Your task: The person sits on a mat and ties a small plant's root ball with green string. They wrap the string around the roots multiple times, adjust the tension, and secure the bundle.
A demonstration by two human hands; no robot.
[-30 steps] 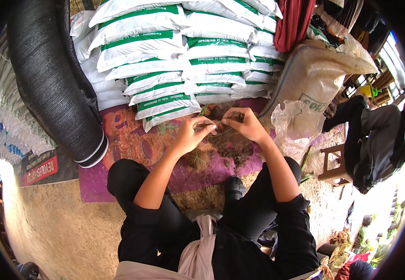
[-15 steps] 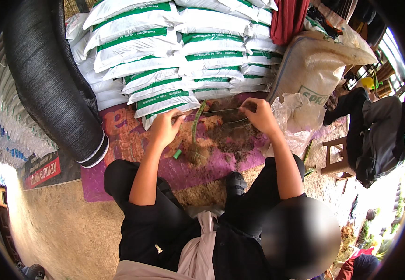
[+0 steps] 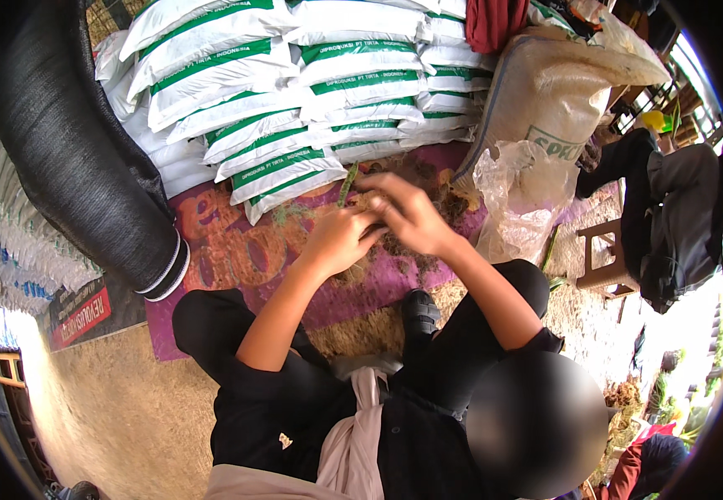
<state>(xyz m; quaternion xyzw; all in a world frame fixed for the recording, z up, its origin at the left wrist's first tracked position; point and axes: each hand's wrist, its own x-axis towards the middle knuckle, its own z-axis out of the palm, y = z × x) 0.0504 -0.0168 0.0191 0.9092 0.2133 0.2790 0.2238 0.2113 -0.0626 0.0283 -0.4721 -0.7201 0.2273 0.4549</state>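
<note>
My left hand [image 3: 345, 239] and my right hand [image 3: 414, 218] meet over the mat in front of me, fingers bent and overlapping, slightly smeared by motion. Between them, mostly covered, is the plant. Its long green leaf [image 3: 348, 185] sticks up beyond my fingers, while its brown base is hidden. Both hands look closed, but what their fingertips hold does not show. The thin thread cannot be made out now. Faint green strands [image 3: 293, 213] lie left of the leaf.
White-and-green sacks [image 3: 361, 87] are stacked beyond the purple mat [image 3: 236, 242]. A black mesh roll [image 3: 87, 142] stands left. To the right are a large woven sack [image 3: 545, 92], clear plastic [image 3: 516, 208] and a brown stool [image 3: 601, 258]. Dark soil [image 3: 411, 262] is scattered on the mat.
My hands, apart earlier with a thread stretched between them, have come together over the plant. The green spool seen by the plant's base no longer shows there. The view has shifted slightly.
</note>
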